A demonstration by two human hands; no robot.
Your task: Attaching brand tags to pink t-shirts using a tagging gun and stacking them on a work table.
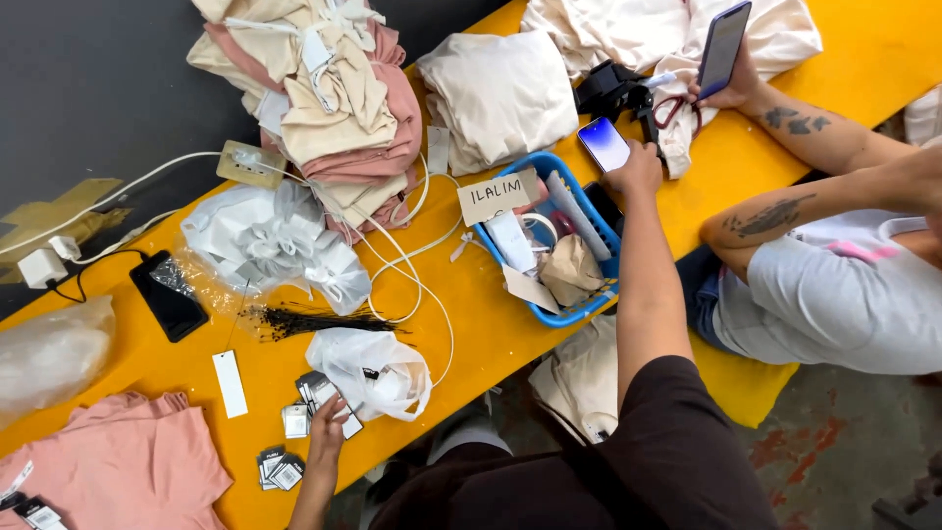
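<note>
The right hand (636, 169), upper middle of the frame, grips a lit phone (603, 143) above the blue basket (589, 312). The left hand (327, 432), at the bottom, lies open on small tags (314, 393) on the yellow bench (491, 324).

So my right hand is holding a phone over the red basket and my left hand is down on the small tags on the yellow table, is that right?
Not quite: the basket is blue, not red. The head view shows your right hand holding a lit phone over that blue basket, and your left hand resting on the small tags on the yellow table.
</note>
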